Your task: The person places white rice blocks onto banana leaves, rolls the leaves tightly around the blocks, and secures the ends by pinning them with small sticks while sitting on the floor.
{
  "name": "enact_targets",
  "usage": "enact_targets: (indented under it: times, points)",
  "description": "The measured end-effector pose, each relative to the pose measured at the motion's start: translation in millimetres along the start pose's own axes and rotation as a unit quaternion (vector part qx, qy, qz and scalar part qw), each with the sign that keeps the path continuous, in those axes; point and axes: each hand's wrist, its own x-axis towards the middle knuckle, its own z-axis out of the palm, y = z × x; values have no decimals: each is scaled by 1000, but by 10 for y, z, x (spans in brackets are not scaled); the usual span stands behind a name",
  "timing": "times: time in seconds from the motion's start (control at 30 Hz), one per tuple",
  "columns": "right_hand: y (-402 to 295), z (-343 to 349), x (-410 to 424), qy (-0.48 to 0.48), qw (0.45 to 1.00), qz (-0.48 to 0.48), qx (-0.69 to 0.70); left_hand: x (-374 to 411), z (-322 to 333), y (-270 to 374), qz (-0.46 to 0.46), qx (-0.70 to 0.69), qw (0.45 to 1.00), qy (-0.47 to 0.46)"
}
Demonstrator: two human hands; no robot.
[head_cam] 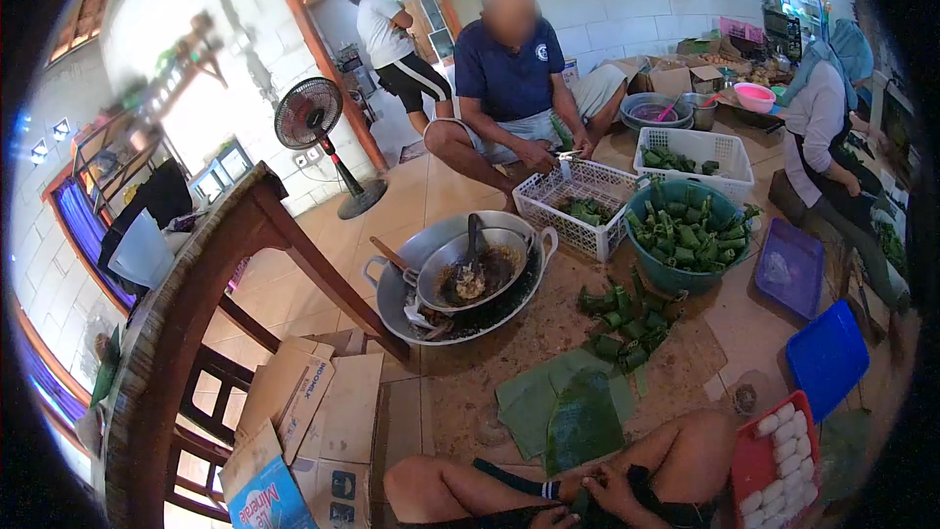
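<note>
At the bottom edge, over my lap, my left hand (554,519) and my right hand (615,494) are close together with a small folded piece of green leaf (580,504) between them. The lower part of my left hand is cut off by the picture's edge. Flat sheets of banana leaf (562,404) lie on the floor before my crossed legs. Beyond them is a loose pile of leaf-wrapped parcels (628,323). A red tray (750,455) by my right knee holds rows of white, oblong pieces (786,448).
A large metal pan (385,308) holds a smaller wok (440,272) with a ladle. Wrapped parcels fill a green basin (668,279) beside a white crate (609,239). A person sits opposite; others are behind and right. Blue tray (826,360), cardboard (345,411) and table (176,323) flank me.
</note>
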Motion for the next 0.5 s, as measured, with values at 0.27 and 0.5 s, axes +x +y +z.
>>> enact_targets:
  times: [0.27,0.5]
  points:
    - [-75,13,-21,-6,1000,25,3,191,145,-431,73,-11,989,125]
    - [5,14,-12,-11,999,22,-31,107,74,-269,122,-57,990,46]
